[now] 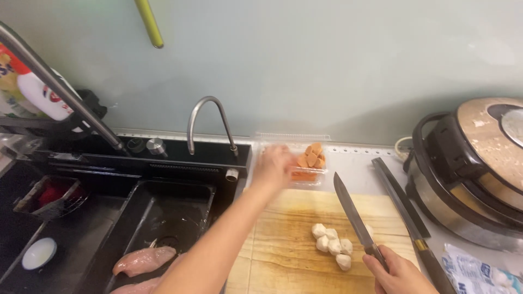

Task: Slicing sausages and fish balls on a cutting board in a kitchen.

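Left hand (274, 166) blurred, reaching at twelve o'clock into clear tray (310, 174) of orange pieces (311, 157), apparently grasping (unclear). Right hand (396, 272) clenched on knife (357, 220), blade up, clear of white balls (332, 245).

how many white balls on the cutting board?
5 white balls visible, clustered on the cutting board just left of the knife held by the right hand. The blade may hide another.

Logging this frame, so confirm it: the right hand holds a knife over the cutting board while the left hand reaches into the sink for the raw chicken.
One detail is wrong. The head view shows the left hand reaching to the clear container of orange pieces behind the cutting board, not into the sink. The right hand does hold the knife.
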